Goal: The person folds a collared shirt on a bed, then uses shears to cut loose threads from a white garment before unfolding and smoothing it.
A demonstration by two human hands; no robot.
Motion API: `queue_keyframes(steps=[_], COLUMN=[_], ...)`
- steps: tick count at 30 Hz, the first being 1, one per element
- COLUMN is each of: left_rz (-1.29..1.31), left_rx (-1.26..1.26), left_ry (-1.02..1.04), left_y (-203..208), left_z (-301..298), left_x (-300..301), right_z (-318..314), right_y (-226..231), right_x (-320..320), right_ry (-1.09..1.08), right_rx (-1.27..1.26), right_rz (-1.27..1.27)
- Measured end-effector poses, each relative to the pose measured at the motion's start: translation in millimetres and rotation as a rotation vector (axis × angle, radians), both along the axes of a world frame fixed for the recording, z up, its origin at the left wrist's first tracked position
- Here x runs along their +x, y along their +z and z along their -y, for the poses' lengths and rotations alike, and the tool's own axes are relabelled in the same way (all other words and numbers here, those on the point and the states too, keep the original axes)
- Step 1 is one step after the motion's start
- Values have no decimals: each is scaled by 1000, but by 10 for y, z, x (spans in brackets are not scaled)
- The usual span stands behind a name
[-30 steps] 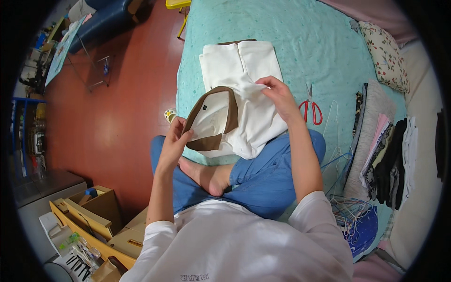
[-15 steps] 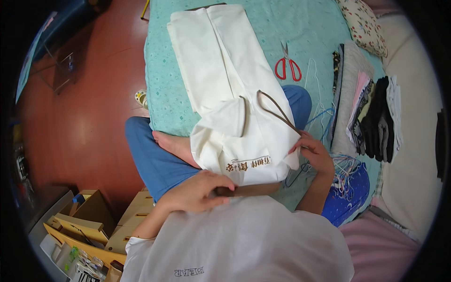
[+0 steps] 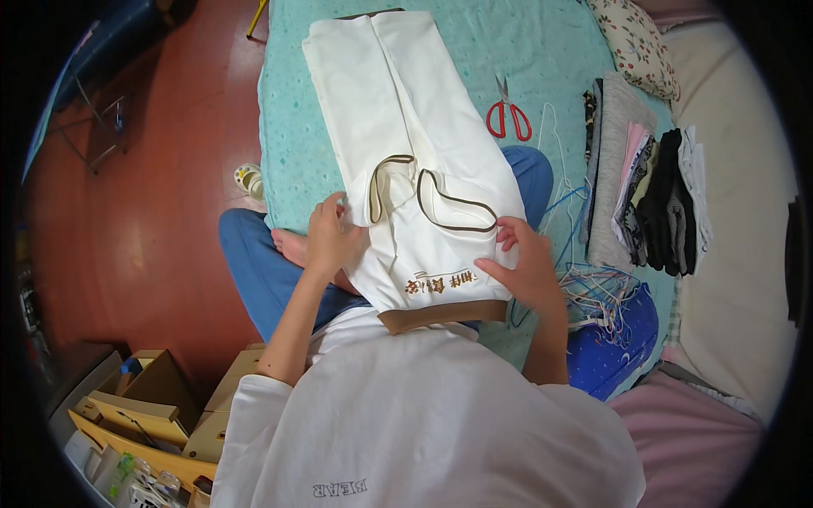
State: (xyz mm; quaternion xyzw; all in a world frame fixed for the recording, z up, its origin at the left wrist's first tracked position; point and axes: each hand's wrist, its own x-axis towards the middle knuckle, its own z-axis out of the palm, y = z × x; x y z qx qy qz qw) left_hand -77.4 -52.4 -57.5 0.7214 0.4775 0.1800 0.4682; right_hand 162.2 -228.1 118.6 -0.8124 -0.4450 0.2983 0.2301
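Note:
A white garment with brown trim (image 3: 440,85), which looks like a folded shirt, lies lengthwise across my lap and the bed. Two brown-edged, sleeve-like openings (image 3: 457,203) are turned in over its front, and a brown band (image 3: 445,314) finishes the near end. My left hand (image 3: 330,241) is at the garment's left edge, fingertips and thumb closed on the cloth beside the left opening. My right hand (image 3: 527,261) rests at the right side, its thumb spread from the bent fingers, which touch the corner of the right opening.
Red-handled scissors (image 3: 509,118) lie on the teal bed cover (image 3: 559,42) to the right. Beyond are a row of folded clothes (image 3: 656,195), tangled hangers (image 3: 601,296) and a patterned pillow (image 3: 635,46). Open drawers (image 3: 140,411) stand lower left; a clog (image 3: 249,180) sits on the floor.
My left hand has moved forward from the near end to the left edge. The right hand has shifted up and left. Both sleeve-like openings now lie spread, and the brown band shows fully.

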Motion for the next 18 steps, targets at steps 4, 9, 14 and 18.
queue_keyframes(steps=[4,9,14,18], left_rz=[-25,47,59,217], left_rx=[319,130,232,-132], left_ry=[-99,-30,-6,52], left_y=[-132,215,101,-162], left_z=[-34,-14,-11,-192], left_x=[-103,33,71,-102], right_z=[4,-32,-36,-28], right_y=[-36,-130,-269,-346], right_x=[-128,-276,-349,-373], right_ry=[82,105,51,-123], right_rx=[-18,57,121,191], right_rz=[177,317,286,148])
